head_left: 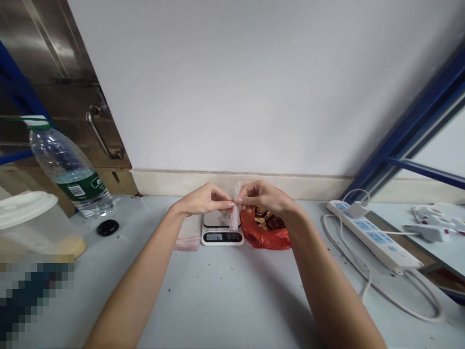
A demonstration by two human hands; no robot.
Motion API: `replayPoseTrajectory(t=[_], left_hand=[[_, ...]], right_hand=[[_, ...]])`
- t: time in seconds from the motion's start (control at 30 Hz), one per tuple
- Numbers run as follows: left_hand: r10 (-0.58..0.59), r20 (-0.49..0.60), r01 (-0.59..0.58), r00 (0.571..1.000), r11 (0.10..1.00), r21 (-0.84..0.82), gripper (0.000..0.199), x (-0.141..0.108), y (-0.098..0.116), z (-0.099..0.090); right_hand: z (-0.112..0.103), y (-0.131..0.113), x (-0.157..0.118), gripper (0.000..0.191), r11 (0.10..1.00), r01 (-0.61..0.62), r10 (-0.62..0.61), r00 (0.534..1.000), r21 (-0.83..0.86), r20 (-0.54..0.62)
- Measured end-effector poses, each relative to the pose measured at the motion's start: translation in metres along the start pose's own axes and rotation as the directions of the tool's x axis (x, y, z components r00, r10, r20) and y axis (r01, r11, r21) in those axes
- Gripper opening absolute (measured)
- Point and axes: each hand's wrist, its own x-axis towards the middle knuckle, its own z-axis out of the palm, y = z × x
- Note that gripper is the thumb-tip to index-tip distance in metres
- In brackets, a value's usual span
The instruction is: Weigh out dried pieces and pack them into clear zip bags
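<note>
Both of my hands pinch a small clear zip bag above a digital kitchen scale. My left hand grips the bag from the left, thumb and forefinger closed. From the right, my right hand has its fingertips closed on the same bag. The hands meet at the bag's gathered part. A stack of flat clear zip bags lies left of the scale, partly behind my left wrist. Right of the scale sits an open red plastic bag with dark and yellowish pieces inside, partly hidden by my right hand.
On the left stand a large water bottle and a lidded plastic tub, with a black round lid nearby. A white power strip with looping cables lies at the right. The wall closes off the back.
</note>
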Motion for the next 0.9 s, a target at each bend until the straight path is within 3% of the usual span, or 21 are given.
replayPoseTrajectory(t=[0.2,0.43,0.5,0.57,0.63,0.67,0.7,0.77,0.9], left_hand=[[-0.005,0.015,0.005,1.0,1.0,0.014,0.016,-0.002,0.004,0.001],[0.013,-0.112,0.009,0.994,0.982,0.189,0.015,-0.006,0.012,0.0],[0.009,-0.174,0.029,0.985,0.977,0.212,0.015,-0.008,0.012,-0.006],[0.004,-0.264,0.058,0.965,0.972,0.227,0.016,-0.01,0.012,-0.011],[0.007,-0.366,0.092,0.931,0.963,0.253,0.016,-0.01,0.013,-0.011],[0.019,-0.407,0.103,0.913,0.956,0.275,0.016,-0.01,0.014,-0.009],[0.04,-0.439,0.109,0.897,0.945,0.308,0.016,-0.01,0.016,-0.005],[0.103,-0.472,0.1,0.875,0.917,0.386,0.016,-0.008,0.021,0.005],[0.239,-0.474,0.021,0.848,0.878,0.479,0.015,-0.005,0.029,0.023]], right_hand=[[0.002,-0.001,-0.002,0.038,1.0,-0.006,0.006,1.0,0.016,-0.005],[0.002,-0.006,-0.007,0.016,0.996,-0.059,0.057,0.998,-0.067,-0.029],[-0.001,-0.005,-0.009,0.018,0.981,-0.131,0.111,0.984,-0.145,-0.136],[-0.001,-0.003,-0.01,0.018,0.957,-0.179,0.089,0.932,-0.229,-0.352],[0.003,-0.004,-0.01,0.008,0.94,-0.129,-0.061,0.847,-0.317,-0.528],[0.006,-0.006,-0.011,0.007,0.928,-0.078,-0.148,0.82,-0.365,-0.553],[0.009,-0.009,-0.011,0.013,0.911,-0.032,-0.213,0.818,-0.411,-0.535],[0.017,-0.016,-0.011,0.024,0.877,-0.006,-0.235,0.867,-0.481,-0.439],[0.025,-0.027,-0.012,0.027,0.831,-0.143,-0.08,0.926,-0.538,-0.37]])
